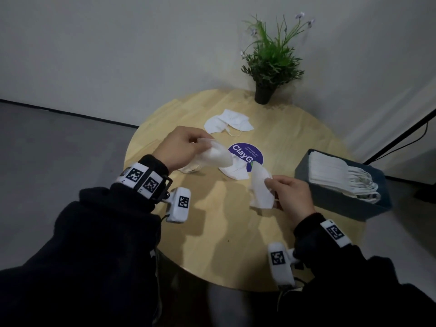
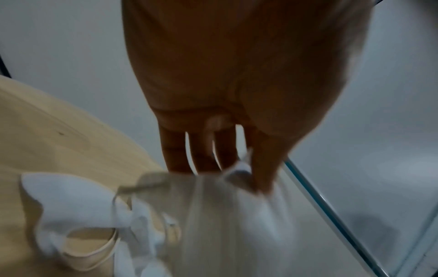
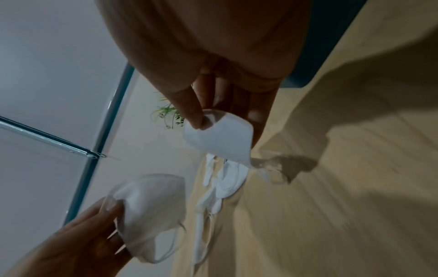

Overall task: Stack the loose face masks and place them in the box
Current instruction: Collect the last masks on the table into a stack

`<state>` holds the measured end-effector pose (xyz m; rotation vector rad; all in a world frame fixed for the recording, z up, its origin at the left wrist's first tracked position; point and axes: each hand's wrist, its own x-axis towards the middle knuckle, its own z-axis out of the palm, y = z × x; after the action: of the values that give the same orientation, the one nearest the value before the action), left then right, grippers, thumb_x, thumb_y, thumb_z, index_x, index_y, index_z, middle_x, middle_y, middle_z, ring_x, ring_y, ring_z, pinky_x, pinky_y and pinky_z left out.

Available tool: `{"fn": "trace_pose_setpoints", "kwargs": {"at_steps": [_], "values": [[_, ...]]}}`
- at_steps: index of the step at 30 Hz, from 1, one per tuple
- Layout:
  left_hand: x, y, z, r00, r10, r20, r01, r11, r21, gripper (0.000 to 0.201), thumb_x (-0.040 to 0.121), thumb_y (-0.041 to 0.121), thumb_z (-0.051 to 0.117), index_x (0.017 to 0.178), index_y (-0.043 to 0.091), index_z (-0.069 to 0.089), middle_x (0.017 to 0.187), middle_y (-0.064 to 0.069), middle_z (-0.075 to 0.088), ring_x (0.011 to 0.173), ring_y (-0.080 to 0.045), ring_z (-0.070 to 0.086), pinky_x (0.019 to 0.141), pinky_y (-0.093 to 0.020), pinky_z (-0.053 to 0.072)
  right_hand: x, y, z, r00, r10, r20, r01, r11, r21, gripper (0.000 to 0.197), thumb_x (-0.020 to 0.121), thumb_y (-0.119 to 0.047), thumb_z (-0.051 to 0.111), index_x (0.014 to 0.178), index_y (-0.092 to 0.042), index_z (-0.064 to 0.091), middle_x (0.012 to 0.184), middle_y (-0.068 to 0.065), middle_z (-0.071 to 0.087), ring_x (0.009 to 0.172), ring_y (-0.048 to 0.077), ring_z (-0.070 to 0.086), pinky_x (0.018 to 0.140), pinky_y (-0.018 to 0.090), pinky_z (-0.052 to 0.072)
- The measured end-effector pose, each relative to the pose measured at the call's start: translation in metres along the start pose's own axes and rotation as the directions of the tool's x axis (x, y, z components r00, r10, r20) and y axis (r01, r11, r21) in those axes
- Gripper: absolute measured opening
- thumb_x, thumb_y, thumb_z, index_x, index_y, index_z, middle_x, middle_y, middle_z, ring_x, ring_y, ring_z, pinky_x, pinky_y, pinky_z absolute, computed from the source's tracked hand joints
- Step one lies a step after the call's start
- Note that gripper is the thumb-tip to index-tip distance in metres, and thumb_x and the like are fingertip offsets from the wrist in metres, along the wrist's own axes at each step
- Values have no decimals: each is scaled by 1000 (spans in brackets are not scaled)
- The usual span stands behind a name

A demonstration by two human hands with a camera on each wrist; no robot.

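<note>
Left hand (image 1: 181, 147): thumb and fingers pinched on the edge of one white mask (image 1: 218, 156), held up above the worktop (image 1: 212, 232), to the left of the purple sticker (image 1: 246, 153). Right hand (image 1: 291, 194): also pinched on a mask (image 1: 260, 187), at its upper corner, held nearly upright, below and to the right of the sticker. Both masks in the air, apart from each other, not yet put together.

Under them, partly covering the lower edge of the sticker, one more loose mask (image 1: 233, 173) flat on the worktop. Beyond the sticker, toward the plant (image 1: 271, 60), a small heap of masks (image 1: 227, 122) with an ear loop lying out. To the right of the sticker, at the worktop edge, the box (image 1: 330, 197), dark blue, already holding a neat row of masks with loops hanging out on the near side.

Probably very light and soft; folded flat but easy to bend and to crumple, so a gentle pinch seems enough. Best to take hold at the stiffer folded edge or corner, not at the elastic loops, which stretch, swing and may catch on other masks. For stacking, edges to be aligned first, then the whole pile gripped from both flat sides.
</note>
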<state>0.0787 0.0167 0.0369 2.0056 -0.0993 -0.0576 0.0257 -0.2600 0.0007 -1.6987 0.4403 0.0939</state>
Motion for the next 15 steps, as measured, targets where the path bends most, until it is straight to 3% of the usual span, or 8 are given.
{"fn": "trace_pose_setpoints", "kwargs": {"at_steps": [2,4,6,8,11,15], "values": [[-3,8,6,974,47,222,-35,998,-58,18,94,6,72,100,21,81,81,5,75,78,-14,67,77,-28,53,-1,-5,1,999,-22,48,21,1000,17,13,95,-6,68,86,-6,78,75,5,70,67,17,62,57,26,54],[-5,15,20,941,76,330,-39,992,-117,21,87,4,80,103,17,79,65,0,56,63,-16,50,66,-20,43,-5,-7,4,994,-21,108,12,997,82,16,96,-3,63,87,-3,76,75,8,67,70,20,61,59,26,55],[-6,19,38,948,71,310,-27,989,-142,27,82,5,85,104,14,73,62,-1,48,60,-14,44,63,-18,40,-11,-8,9,985,-2,175,-29,985,172,16,99,-4,60,92,1,73,85,16,67,79,27,62,72,36,57],[-9,19,53,963,33,266,-4,994,-110,35,80,8,87,108,16,68,62,4,54,58,-11,49,61,-17,42,-18,-7,13,974,-24,227,-29,973,230,21,102,-12,61,101,6,71,93,22,68,84,30,62,78,42,53],[-11,17,63,972,5,235,17,995,-93,50,79,12,89,121,22,64,69,3,60,64,-10,56,67,-19,46,-25,-4,14,963,-111,245,62,978,199,22,96,-20,70,102,1,74,95,17,76,82,25,69,73,39,53],[-11,13,61,975,-6,223,38,989,-140,58,76,15,92,127,23,66,79,3,66,70,-7,62,75,-21,49,-27,-2,9,952,-142,271,95,979,182,10,93,-5,72,102,-5,76,90,11,80,79,19,74,67,31,59]]}}
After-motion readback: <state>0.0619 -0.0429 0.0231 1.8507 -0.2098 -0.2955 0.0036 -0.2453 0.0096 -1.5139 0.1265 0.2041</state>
